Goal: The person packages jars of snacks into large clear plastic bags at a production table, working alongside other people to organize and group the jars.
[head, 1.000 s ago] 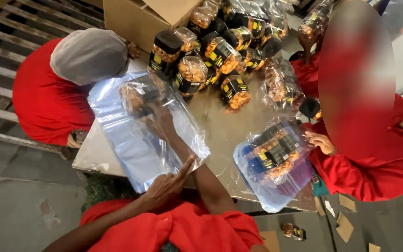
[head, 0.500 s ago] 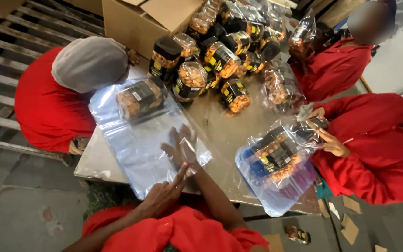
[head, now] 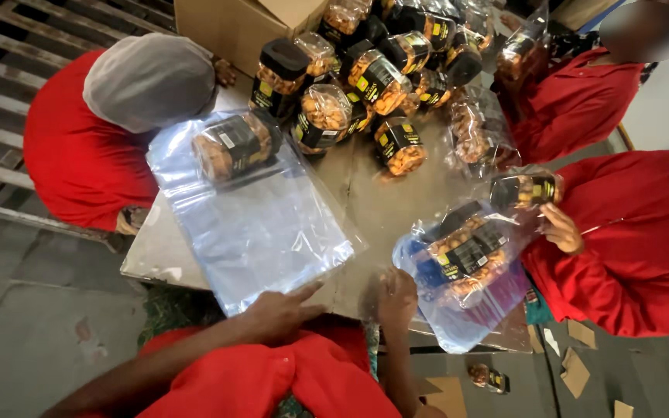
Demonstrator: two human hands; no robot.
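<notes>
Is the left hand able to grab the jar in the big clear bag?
Probably yes. The left hand rests at the bag mouth, and flat plastic lies between it and the jar; nothing blocks the way.

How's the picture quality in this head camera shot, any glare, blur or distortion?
Head view: wide-angle bending toward the edges; soft glare on the clear plastic bag; jars reasonably sharp; left hand and right hand slightly soft; one face at top right blurred out.
</notes>
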